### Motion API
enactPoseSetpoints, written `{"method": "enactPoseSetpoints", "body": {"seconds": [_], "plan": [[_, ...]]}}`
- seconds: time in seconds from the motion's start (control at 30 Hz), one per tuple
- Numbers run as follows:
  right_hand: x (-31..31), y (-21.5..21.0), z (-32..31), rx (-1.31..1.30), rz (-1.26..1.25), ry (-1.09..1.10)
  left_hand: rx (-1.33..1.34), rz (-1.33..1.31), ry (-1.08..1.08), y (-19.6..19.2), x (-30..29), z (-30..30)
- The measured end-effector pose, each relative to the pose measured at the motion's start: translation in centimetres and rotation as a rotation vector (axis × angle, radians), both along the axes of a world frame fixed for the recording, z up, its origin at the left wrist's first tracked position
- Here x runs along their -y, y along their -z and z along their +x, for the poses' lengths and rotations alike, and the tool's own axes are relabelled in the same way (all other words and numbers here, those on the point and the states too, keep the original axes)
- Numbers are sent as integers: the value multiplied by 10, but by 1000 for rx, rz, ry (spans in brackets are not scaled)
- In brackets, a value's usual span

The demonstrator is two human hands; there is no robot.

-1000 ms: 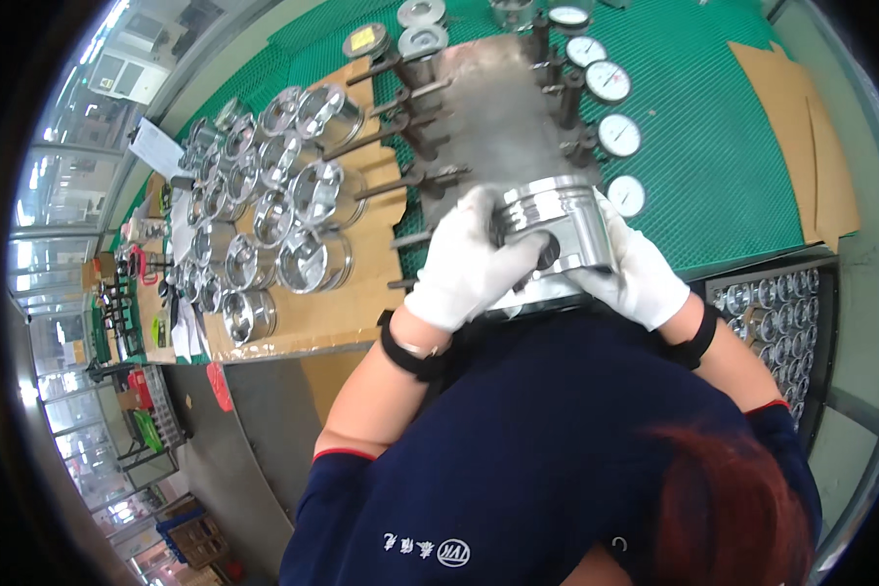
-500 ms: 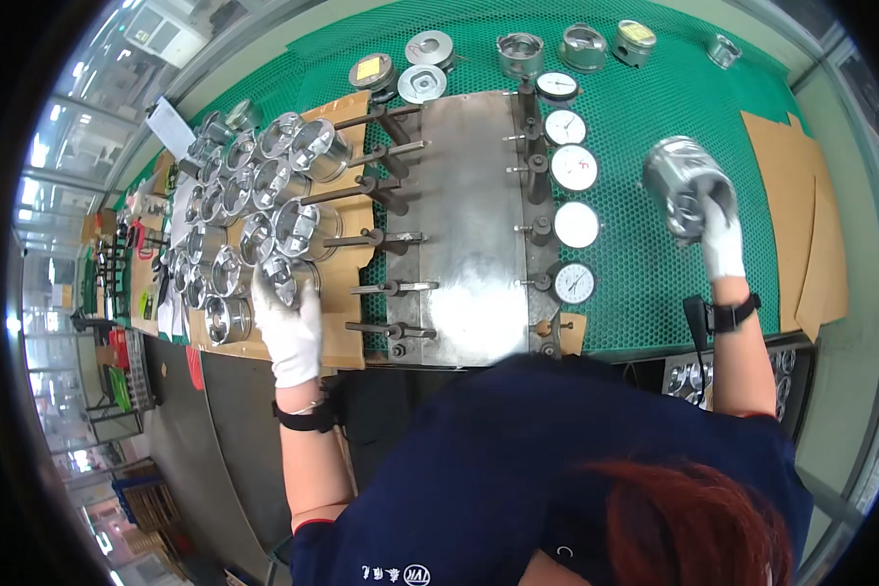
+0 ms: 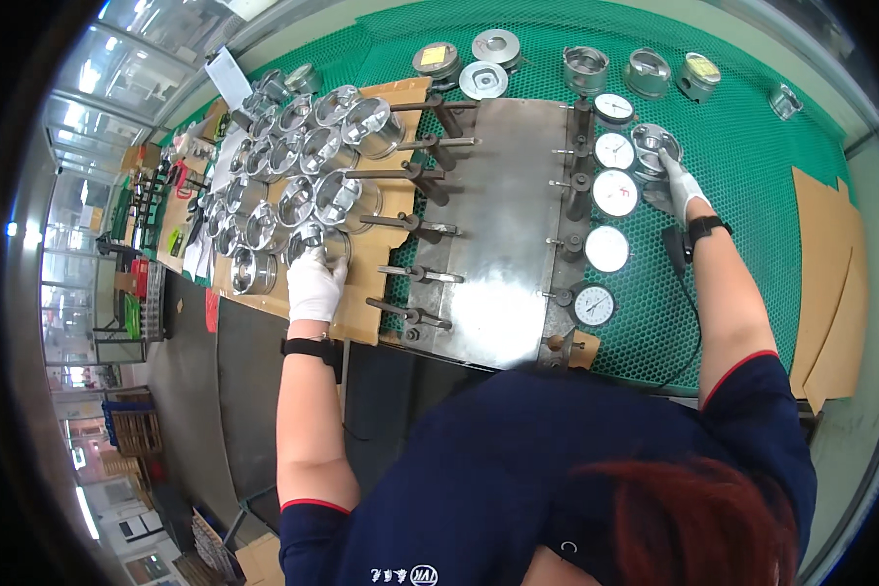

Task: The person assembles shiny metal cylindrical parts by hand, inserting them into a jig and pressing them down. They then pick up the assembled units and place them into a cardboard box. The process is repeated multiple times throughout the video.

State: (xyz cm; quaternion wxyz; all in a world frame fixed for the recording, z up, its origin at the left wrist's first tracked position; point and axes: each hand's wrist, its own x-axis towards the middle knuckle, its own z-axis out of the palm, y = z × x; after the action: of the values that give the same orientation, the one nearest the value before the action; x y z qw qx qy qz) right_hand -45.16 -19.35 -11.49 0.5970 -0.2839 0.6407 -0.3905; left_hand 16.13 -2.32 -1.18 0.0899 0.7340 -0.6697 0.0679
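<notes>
Since half a second ago, our right hand [image 3: 681, 190] has set its piston [image 3: 651, 146] by the gauges, fingers loosening; left hand [image 3: 314, 283] now closes on another piston [image 3: 314, 240] at the worktop's left edge.

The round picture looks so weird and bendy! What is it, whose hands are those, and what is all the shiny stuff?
The camera sits on a person's head and looks down through a wide lens, which bends straight edges. The two white-gloved hands are that person's own. The left hand rests on a shiny metal cup-shaped part at the near edge of a crowd of similar parts on brown cardboard. The right hand touches another such metal part standing on the green mat. Between them lies a grey metal plate with pegs, and beside it a row of round white dials.
</notes>
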Motion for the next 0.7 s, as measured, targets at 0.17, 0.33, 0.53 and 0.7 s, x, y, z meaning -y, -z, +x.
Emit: {"method": "enactPoseSetpoints", "body": {"seconds": [0.17,0.33,0.53,0.7], "plan": [[-109,-19,-36,-643,-546,-534,-36,49,-133,-8,7,-10],[-215,-132,24,-201,-201,-9,-481,98,-313,-20,-36,26],[-252,-178,131,-156,-441,-278,-1555,283,-258,-97,-57,-28],[-255,-183,251,-59,-761,-667,-1877,593,198,-100,-66,-94]]}}
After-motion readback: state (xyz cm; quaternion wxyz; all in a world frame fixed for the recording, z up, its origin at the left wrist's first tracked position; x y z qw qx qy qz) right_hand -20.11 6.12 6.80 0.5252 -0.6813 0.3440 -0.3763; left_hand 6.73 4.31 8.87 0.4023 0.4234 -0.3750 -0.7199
